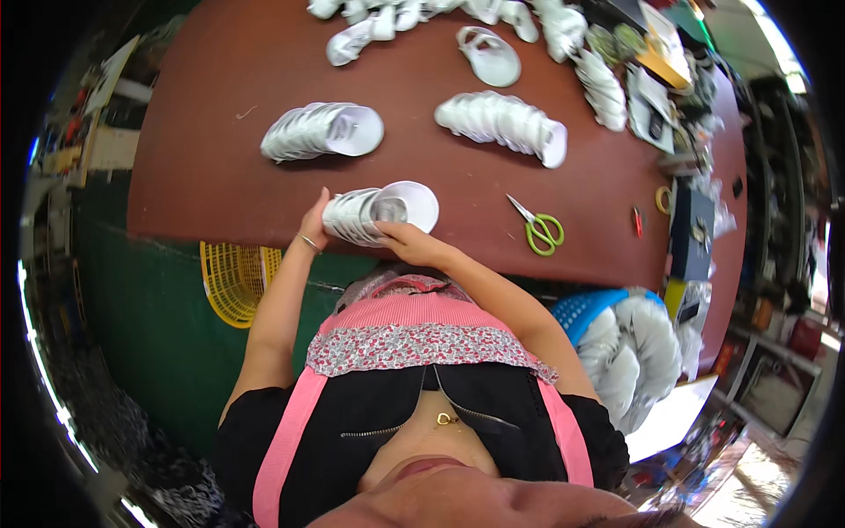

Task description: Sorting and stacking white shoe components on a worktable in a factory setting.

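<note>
A short stack of nested white sandals (350,216) is between my two hands at the table's near edge. My left hand (315,222) is closed around its left end, and my right hand (414,245) grips its near side below the pale sole at the right end. Some of my left fingers are hidden behind the sandals. Farther back lie two similar sandal stacks, one at the left (304,134) and one at the right (497,121). Beyond them, a single white sandal (498,65) rests on its own.
Green-handled scissors (544,234) and a small red tool (638,222) lie on the brown table (422,79). More white sandals (356,40) line the far edge. A yellow basket (231,286) stands below left; a blue basket (576,312) with white bundles is below right.
</note>
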Tool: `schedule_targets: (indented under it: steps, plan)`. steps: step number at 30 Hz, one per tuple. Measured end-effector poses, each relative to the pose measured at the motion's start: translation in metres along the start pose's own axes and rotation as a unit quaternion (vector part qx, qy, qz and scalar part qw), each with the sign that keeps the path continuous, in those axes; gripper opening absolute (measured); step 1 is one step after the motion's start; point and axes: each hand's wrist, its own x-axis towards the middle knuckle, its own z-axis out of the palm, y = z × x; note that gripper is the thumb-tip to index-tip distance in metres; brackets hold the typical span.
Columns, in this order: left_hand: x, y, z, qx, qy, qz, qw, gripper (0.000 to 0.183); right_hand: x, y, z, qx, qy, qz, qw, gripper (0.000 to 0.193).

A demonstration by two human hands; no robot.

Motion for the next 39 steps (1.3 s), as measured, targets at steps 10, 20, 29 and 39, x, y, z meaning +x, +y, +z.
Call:
schedule_targets:
  steps: [10,20,29,39]
  plan:
    - [0.057,0.085,-0.190,0.102,0.501,0.257,0.820,0.045,0.208,0.049,0.079,0.128,0.018,0.050,0.990,0.032]
    - [0.037,0.029,-0.151,0.113,0.566,0.314,0.754,0.060,0.173,0.048,0.052,-0.105,0.147,-0.008,0.983,0.057]
    - [0.022,-0.109,-0.072,0.262,0.397,0.243,0.845,0.030,-0.003,0.030,-0.031,-0.119,0.328,0.029,0.937,0.025]
    - [0.055,-0.183,0.305,0.463,-0.273,0.102,0.837,0.015,-0.381,-0.021,-0.061,-0.318,0.763,0.205,0.524,0.035]
